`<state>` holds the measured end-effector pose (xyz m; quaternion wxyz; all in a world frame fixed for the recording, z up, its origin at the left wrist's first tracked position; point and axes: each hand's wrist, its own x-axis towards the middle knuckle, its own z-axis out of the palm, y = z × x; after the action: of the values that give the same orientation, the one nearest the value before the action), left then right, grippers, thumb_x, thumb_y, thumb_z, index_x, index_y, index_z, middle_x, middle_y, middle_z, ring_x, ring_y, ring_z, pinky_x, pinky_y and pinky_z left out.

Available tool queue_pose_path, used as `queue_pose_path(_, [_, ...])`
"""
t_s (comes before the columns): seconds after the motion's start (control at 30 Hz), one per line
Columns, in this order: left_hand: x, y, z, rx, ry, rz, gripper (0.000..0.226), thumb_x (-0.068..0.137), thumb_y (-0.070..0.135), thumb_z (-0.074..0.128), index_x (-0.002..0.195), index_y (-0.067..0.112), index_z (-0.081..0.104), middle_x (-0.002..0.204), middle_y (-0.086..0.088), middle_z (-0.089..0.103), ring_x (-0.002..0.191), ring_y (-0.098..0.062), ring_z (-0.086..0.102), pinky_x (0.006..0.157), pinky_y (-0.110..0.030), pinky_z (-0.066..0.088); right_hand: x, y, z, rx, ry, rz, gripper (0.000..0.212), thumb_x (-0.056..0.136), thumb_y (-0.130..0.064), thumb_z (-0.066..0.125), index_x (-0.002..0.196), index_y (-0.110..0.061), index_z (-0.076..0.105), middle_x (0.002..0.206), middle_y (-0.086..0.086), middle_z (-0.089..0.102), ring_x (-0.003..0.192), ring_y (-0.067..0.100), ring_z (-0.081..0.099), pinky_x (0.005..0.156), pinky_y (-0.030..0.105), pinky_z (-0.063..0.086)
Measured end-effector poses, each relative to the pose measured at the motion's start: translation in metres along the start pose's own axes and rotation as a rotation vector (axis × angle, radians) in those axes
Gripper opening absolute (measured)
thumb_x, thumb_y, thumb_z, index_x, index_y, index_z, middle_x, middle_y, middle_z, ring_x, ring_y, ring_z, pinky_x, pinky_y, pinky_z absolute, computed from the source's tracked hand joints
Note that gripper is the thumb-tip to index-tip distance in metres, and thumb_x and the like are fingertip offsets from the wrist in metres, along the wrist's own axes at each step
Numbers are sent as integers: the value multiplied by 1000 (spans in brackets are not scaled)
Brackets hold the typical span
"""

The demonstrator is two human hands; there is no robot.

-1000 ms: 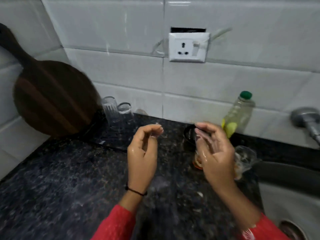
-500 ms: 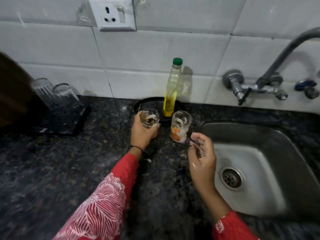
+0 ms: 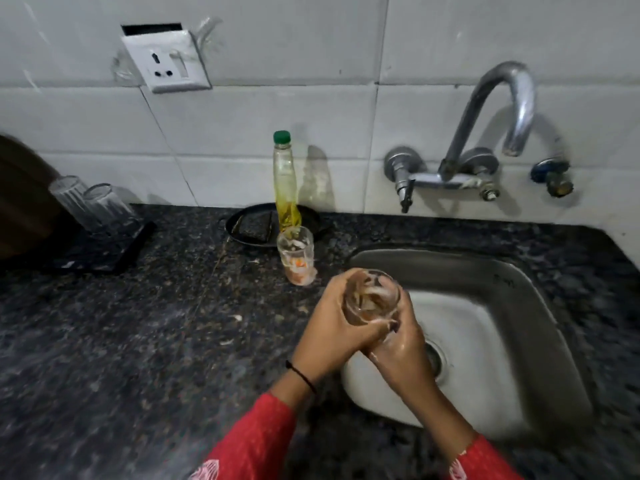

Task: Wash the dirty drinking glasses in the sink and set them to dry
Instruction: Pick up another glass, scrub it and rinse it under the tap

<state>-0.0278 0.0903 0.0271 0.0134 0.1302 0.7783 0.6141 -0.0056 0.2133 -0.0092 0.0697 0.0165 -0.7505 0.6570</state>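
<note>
Both hands hold one dirty glass over the left edge of the steel sink. My left hand wraps its left side and my right hand cups it from below and the right. The glass is smeared with white and brown residue. A second dirty glass with orange and white residue stands upright on the black granite counter, just beyond my hands. Two clean glasses stand upside down on a dark mat at the far left.
A curved tap juts from the tiled wall above the sink, with no water running. A green-capped bottle of yellow liquid stands by a black dish holding a scrubber. A dark wooden board leans at the left.
My left hand has lifted the dirty glass off the counter by the black dish and carried it right over the sink edge. My right hand has closed on it too.
</note>
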Motion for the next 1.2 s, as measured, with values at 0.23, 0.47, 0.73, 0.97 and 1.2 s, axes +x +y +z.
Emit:
queue_pose_path(0.23, [73, 18, 44, -126, 86, -183, 54, 90, 18, 62, 139, 10, 41, 138, -3, 50, 125, -17, 51, 98, -20, 44, 1, 8, -53, -171, 233, 177, 74, 62, -22, 87, 123, -31, 48, 100, -13, 67, 93, 6, 66, 71, 17, 49])
queue_pose_path(0.47, [177, 61, 103, 172, 402, -233, 34, 97, 15, 45, 128, 0, 49, 132, -20, 54, 124, -35, 48, 94, -32, 36, 33, -6, -131, -104, 96, 81, 89, 66, -19, 85, 133, -42, 32, 111, -11, 65, 98, 4, 64, 78, 20, 47])
queue_pose_path(0.73, [202, 33, 101, -476, 616, -426, 24, 98, 14, 42, 101, -2, 59, 88, -20, 61, 85, -35, 61, 58, -37, 59, 51, -3, -142, -61, 11, 53, 102, 66, -22, 85, 138, -54, 21, 119, -21, 58, 109, 4, 61, 96, 35, 50])
queue_pose_path(0.97, [152, -3, 127, -705, 333, -598, 20, 99, 24, 44, 100, 9, 57, 93, -12, 63, 74, -21, 61, 67, -33, 50, 68, -1, -136, -142, 7, 63, 87, 67, -14, 82, 124, -50, 28, 107, -25, 55, 94, -16, 57, 79, 13, 46])
queue_pose_path(1.2, [79, -43, 170, -900, -92, -779, 34, 83, 35, 48, 86, 18, 77, 87, -4, 72, 79, -18, 64, 73, -32, 47, 59, 12, -137, -201, 47, 125, 83, 66, -15, 80, 125, -51, 32, 116, -16, 58, 106, 4, 60, 90, 25, 49])
